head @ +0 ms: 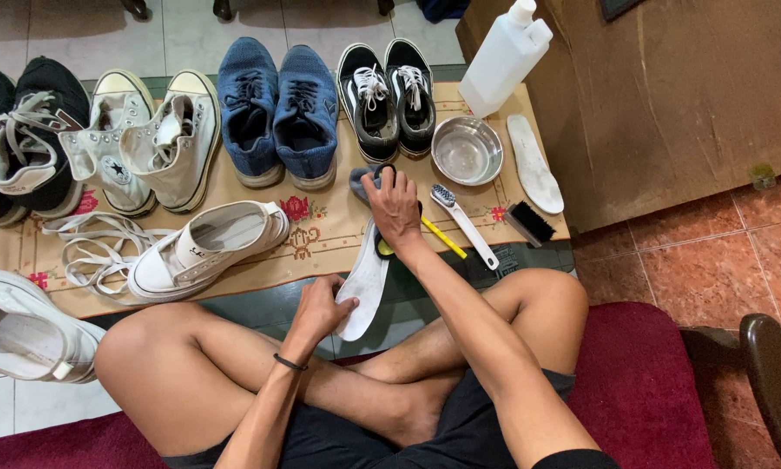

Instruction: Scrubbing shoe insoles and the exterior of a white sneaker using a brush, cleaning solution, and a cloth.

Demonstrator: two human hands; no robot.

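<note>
A person seated cross-legged on a dark red cushion (651,382) works on a white insole (364,282) at a low table (321,227) lined with shoes. The left hand (321,308) curls around the insole's near end, thumb and fingers pinching its edge. The right hand (393,208), fingers spread and pressed down, lies on a grey cloth (362,180) at the insole's far end; whether it grips the cloth or only rests on it cannot be told. Just right of that hand lie a yellow-handled tool (442,237) and a white toothbrush-style brush (465,226); beyond them sit a steel bowl (467,150), a black-bristled brush (529,223), a second insole (534,163) and a white plastic bottle (503,56). Left of the left hand rests a white sneaker (208,249) beside loose white laces (95,246).

The insole overhangs the table edge, held only at its near end: a slackened pinch would likely let it slide toward the lap. A wide sweep of the right hand could knock the brushes off the table or nudge the bowl, and if the bowl holds liquid, which cannot be seen, it could spill onto the patterned table covering
</note>
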